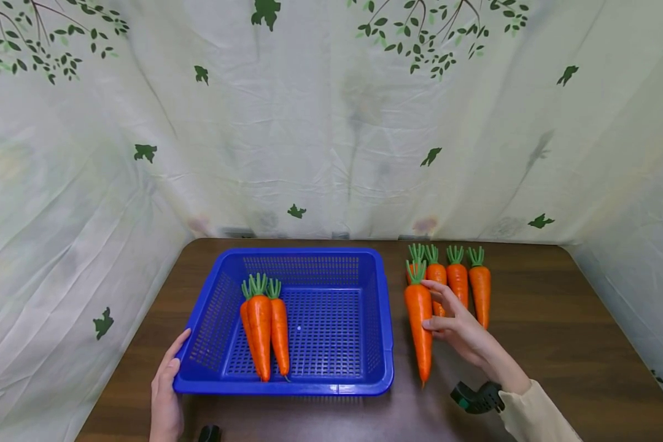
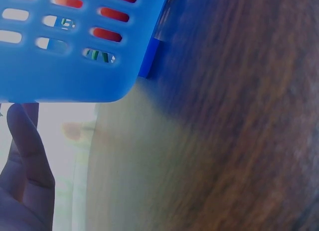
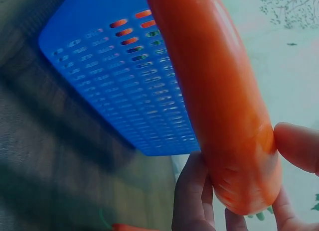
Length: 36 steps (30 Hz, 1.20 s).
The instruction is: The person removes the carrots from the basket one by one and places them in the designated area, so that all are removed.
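Note:
My right hand (image 1: 464, 331) pinches an orange carrot (image 1: 418, 325) with green stems, thumb on one side and fingers on the other. It is held over the table just right of the blue basket (image 1: 339, 388), tip toward me. The right wrist view shows this carrot (image 3: 214, 96) close up, with fingers around its thick end. My left hand (image 1: 167, 390) holds the basket's left rim near the front corner; in the left wrist view its thumb (image 2: 30, 146) meets the rim. Three carrots (image 1: 261, 334) lie together in the left half of the basket.
Several more carrots (image 1: 479, 285) lie in a row at the back right of the brown wooden table (image 1: 558, 331), partly behind the right hand. A white leaf-patterned cloth (image 1: 320, 135) surrounds the table. A black wrist device (image 1: 477, 398) sits on the right wrist.

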Available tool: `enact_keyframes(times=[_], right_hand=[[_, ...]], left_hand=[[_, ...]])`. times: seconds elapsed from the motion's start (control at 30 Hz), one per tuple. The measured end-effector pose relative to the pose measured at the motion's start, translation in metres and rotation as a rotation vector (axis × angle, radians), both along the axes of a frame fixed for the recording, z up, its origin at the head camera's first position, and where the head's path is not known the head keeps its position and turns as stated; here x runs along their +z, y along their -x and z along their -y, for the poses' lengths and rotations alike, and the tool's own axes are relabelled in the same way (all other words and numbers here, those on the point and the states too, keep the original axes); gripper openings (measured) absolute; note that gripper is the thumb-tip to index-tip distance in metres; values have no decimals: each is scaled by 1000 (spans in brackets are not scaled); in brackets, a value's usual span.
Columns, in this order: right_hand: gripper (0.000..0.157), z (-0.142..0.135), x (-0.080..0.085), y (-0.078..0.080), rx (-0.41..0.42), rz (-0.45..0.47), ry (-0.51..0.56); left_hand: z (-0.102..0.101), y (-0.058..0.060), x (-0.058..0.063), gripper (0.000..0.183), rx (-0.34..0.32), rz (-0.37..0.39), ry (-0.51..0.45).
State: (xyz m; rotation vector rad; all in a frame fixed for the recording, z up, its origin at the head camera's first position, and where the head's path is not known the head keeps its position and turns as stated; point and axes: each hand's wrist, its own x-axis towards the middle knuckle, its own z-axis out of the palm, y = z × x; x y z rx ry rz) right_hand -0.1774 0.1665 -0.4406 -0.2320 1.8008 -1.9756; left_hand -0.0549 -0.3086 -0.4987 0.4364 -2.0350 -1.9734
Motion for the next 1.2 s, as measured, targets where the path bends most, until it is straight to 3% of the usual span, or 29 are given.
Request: enact_keyframes(times=[1.2], right_hand=[[62,-12,-43,-32,-27,128,28]], left_hand=[[-1,0,1,49,18,36,7]])
